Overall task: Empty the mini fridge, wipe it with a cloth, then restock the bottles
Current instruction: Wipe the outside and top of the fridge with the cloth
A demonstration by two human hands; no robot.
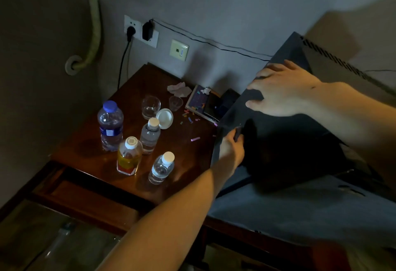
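Nearest the camera, the left forearm reached up from the bottom edge across the front of the wooden table (192, 148). To its right lay a grey-blue panel (300, 210) that looked like the opened door of the mini fridge (293, 52). The left hand (232, 148) was at the left edge of the fridge's dark opening. Its fingers were curled, but the gloom hid whether they gripped anything.

Left of that arm, 4 bottles stood upright on the table, outside the fridge. They were a small clear bottle (161, 170) at the front, a yellow-filled bottle (128, 157) just beside it, a second small clear bottle (150, 134) behind, and a taller blue-capped bottle (110, 125) furthest left.

Higher up, well apart from the left hand, the right hand (282, 92) lay on the fridge's top with its fingers spread flat, clasping nothing.

Behind the bottles sat a glass tumbler (151, 106), a white lid (164, 118) and a small plastic cup (175, 103), with coloured paper scraps (189, 118) scattered nearby. Further back lay a crumpled tissue (179, 89) and a notebook (198, 101) against the fridge's side.

On the wall beyond were a socket plate (132, 28) with a plug and a charger (147, 30), a switch plate (179, 50), and a hose (94, 24) running down the corner.
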